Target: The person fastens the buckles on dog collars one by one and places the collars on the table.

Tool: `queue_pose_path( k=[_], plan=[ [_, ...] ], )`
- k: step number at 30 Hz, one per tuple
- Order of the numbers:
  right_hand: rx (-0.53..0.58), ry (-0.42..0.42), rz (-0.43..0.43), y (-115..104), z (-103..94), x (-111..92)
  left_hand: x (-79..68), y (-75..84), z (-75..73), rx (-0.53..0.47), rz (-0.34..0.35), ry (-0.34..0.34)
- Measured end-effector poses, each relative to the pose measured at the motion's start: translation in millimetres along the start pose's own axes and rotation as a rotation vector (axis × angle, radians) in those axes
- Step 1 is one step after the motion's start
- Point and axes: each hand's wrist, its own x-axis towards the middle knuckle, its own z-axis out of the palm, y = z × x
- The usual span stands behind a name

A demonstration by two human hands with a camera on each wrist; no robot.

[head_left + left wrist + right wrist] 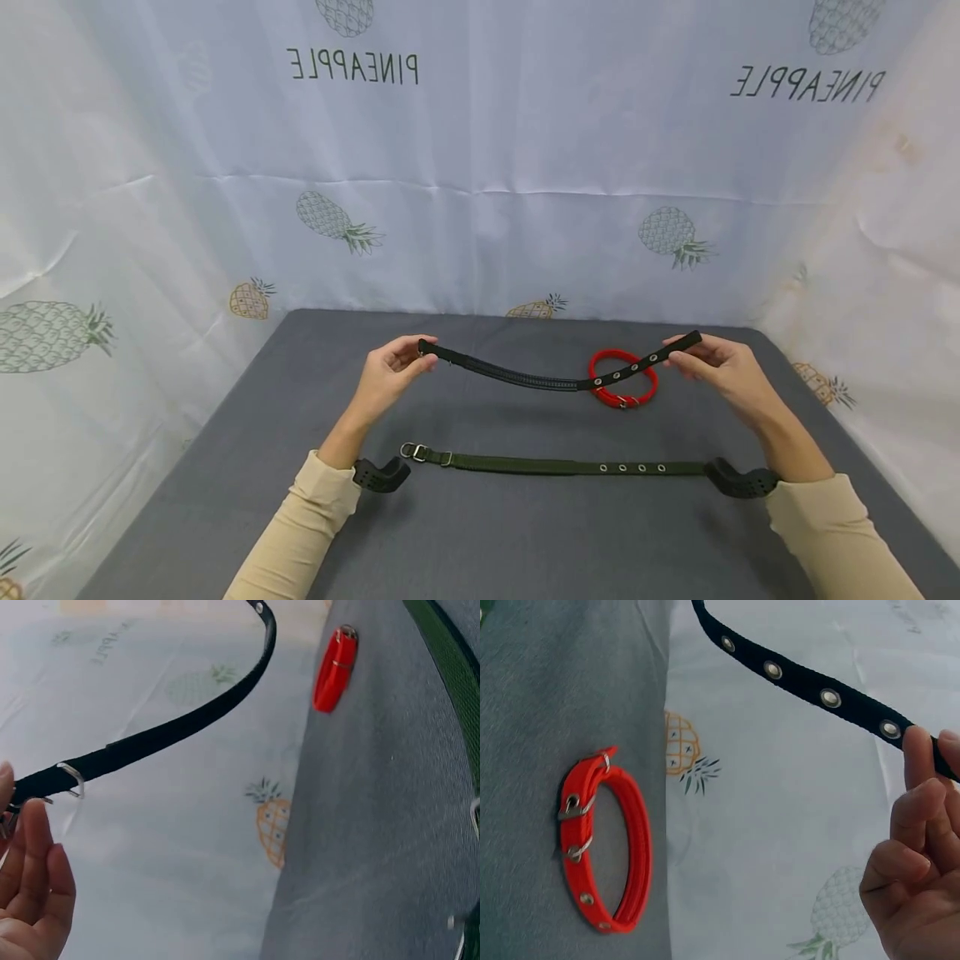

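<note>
A black pet collar with metal eyelets hangs in a shallow sag between both hands, above the table. My left hand pinches its buckle end; a metal D-ring shows beside the fingers in the left wrist view. At the other end, my right hand pinches the strap tip between thumb and fingers, just past the last eyelet. Below lies a green collar, stretched out straight, its buckle to the left and eyelets to the right. A red collar, buckled into a loop, lies behind, partly overlapped by the black strap.
The grey table ends at a white curtain printed with pineapples, which also runs along both sides. Each wrist wears a black camera mount; the right one overlaps the green collar's tip in the head view.
</note>
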Motion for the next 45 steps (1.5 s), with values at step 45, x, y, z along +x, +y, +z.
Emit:
queue_pose_path(
  k=[45],
  plan=[
    [0.485, 0.079, -0.121, -34, 80.7, 32, 17.3, 25.0, 71.4, -0.551, 0.111, 0.219]
  ],
)
